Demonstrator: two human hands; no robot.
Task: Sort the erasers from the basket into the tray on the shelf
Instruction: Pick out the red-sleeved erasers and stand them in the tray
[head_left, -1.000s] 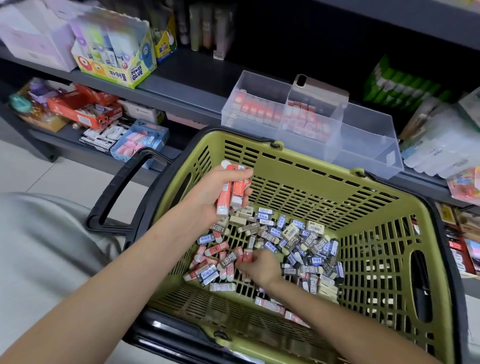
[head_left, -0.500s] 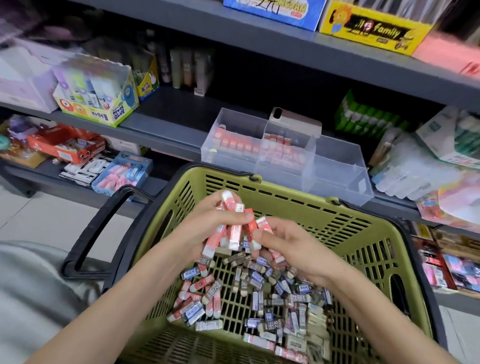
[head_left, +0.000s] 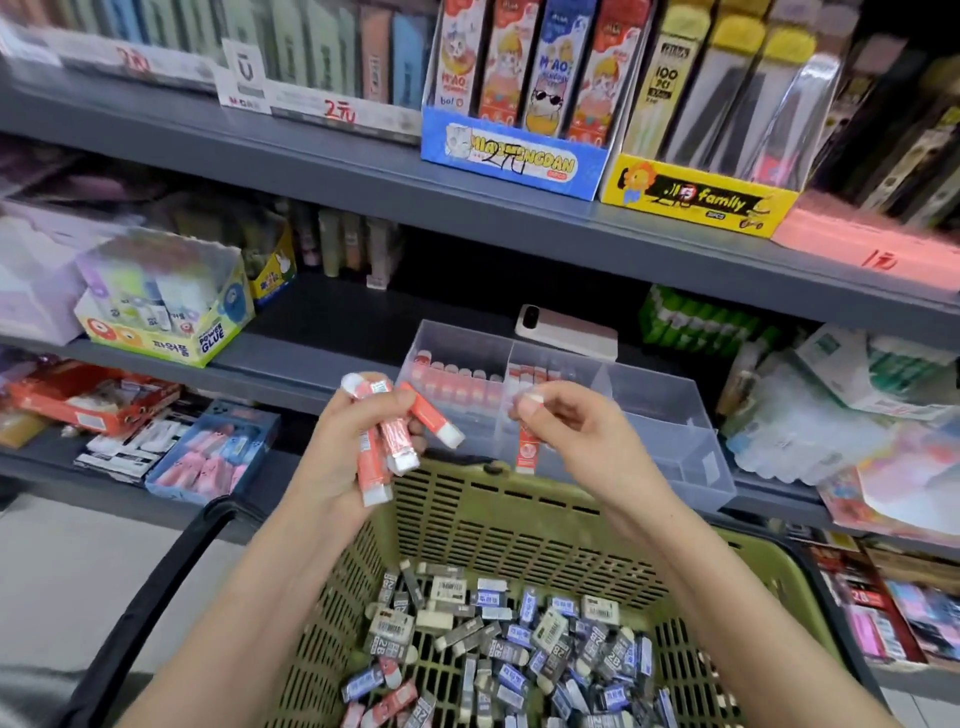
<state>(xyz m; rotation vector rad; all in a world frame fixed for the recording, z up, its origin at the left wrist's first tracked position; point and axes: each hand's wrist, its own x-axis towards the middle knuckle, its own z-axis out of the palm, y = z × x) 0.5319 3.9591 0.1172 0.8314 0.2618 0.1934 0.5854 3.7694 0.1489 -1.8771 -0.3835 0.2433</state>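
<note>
Hands: both raised above the far rim of the olive-green slotted plastic basket (head_left: 519, 525), in front of the shelf tray.
Left hand (head_left: 345, 457): grip closed round a bundle of long red-sleeved erasers with white tips (head_left: 387, 441); several fanned out, one angled right toward the tray, others pointing down.
Right hand (head_left: 576, 441): thumb and fingers pinched on the top end of a single red-sleeved eraser (head_left: 525, 449), which hung upright, just in front of the tray's front wall.
Tray: clear plastic divided tray (head_left: 670, 415) sat on the grey metal shelf (head_left: 291, 358), just behind the basket rim. Left compartment held a row of red erasers, middle compartment held a few more, right compartment looked bare.
Basket contents: loose pile of short erasers with blue, grey and black sleeves (head_left: 519, 639) on the basket floor, some marked 2B; a few red ones at the near left of the pile.
Basket handle: black loop handle (head_left: 150, 597) lay out to the left.
Shelf extras: pinkish phone-like device (head_left: 566, 332) lay flat behind the tray; yellow glue-stick display box (head_left: 171, 332) stood well to the left.
Upper shelf: blue display box (head_left: 514, 161) and yellow display box (head_left: 696, 200) side by side.
</note>
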